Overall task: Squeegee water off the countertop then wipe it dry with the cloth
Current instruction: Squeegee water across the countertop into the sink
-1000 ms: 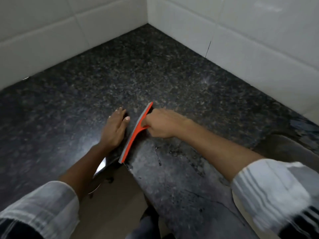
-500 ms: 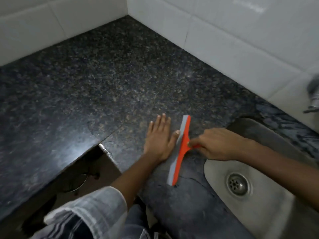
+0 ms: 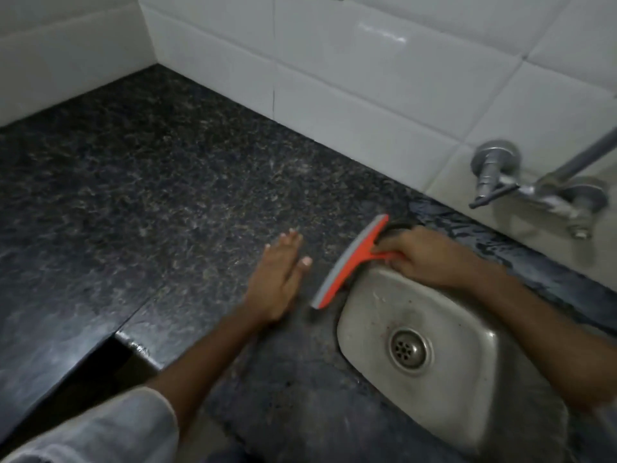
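Observation:
An orange squeegee [image 3: 347,262] with a grey blade stands on the dark speckled granite countertop [image 3: 150,202], right at the left rim of the steel sink [image 3: 467,396]. My right hand [image 3: 424,255] is shut on its orange handle, over the sink's upper left corner. My left hand [image 3: 278,279] lies flat on the countertop just left of the blade, fingers together, holding nothing. No cloth is in view.
White tiled walls [image 3: 334,78] close the counter at the back and left. A metal tap [image 3: 534,188] juts from the wall above the sink at the right. The counter's front edge drops into a dark gap [image 3: 110,372] at lower left.
My right hand has dragged the squeegee to the right across the counter up to the sink's rim. My left hand followed, staying flat just left of the blade.

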